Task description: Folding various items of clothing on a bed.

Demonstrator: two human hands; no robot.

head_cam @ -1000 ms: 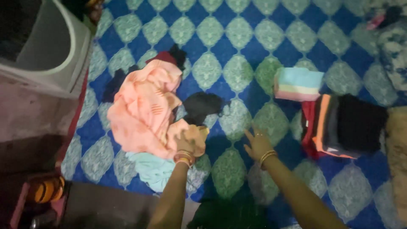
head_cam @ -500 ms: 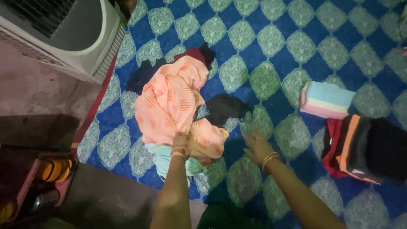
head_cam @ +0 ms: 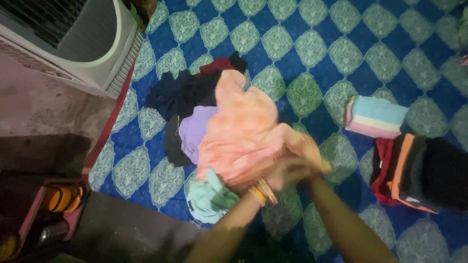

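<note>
1. Head view, the grip: both hands meet at the near edge of the peach-orange garment [head_cam: 243, 131]. The left hand [head_cam: 280, 178], with gold bangles at the wrist, is closed on a bunched fold of the cloth. The right hand [head_cam: 304, 158] sits just beside it, fingers curled into the same fabric. Motion blur hides the single fingers, so how much cloth each one pinches cannot be told.

2. Head view, the garment: it is pale peach with faint orange markings, crumpled and drawn into a wide sheet from the clothes pile toward the hands. Its far end lies over the heap; its near end is gathered at the hands, above the blue mat with green diamond pattern [head_cam: 302, 53].

3. Head view, around it: under and beside the garment lie a lilac cloth [head_cam: 195, 131], dark navy clothes [head_cam: 178, 92], a maroon piece [head_cam: 217, 65] and a mint-green cloth [head_cam: 209, 197] just left of the left wrist. Well apart to the right sit a folded striped cloth in blue, cream and pink [head_cam: 375, 117] and a folded stack of red, orange and black clothes [head_cam: 414, 170]. A white air cooler [head_cam: 105, 53] stands at the mat's far left corner.
</note>
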